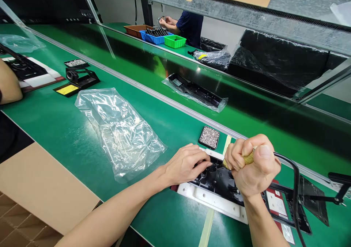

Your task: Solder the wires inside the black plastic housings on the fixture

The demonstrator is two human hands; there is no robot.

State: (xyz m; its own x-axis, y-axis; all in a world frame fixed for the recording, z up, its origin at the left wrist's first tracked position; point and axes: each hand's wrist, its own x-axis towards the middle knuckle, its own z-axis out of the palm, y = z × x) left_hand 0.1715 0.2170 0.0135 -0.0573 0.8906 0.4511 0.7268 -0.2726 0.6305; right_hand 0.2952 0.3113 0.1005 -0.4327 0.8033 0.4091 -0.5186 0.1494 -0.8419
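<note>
My right hand [255,163] is wrapped round a corded screwdriver [248,158] with a yellow-wrapped grip; its black cord [296,188] leaves from the top. The tool's tip is hidden behind the hand. Under both hands lies a black plastic part [219,179], set in a white fixture [210,199]. My left hand [189,163] rests at the left end of that part, fingers curled and thumb close to them; what they pinch, if anything, is hidden. Just beyond the fixture sits a small black tray of screws [209,137].
A clear plastic bag [120,130] lies left on the green bench. On the green strip beyond the rail is a bagged black part [194,91]. Right of the fixture stands a black frame [297,206]. Another person's arm [9,82] is at left; a co-worker [189,27] is across, by bins [174,41].
</note>
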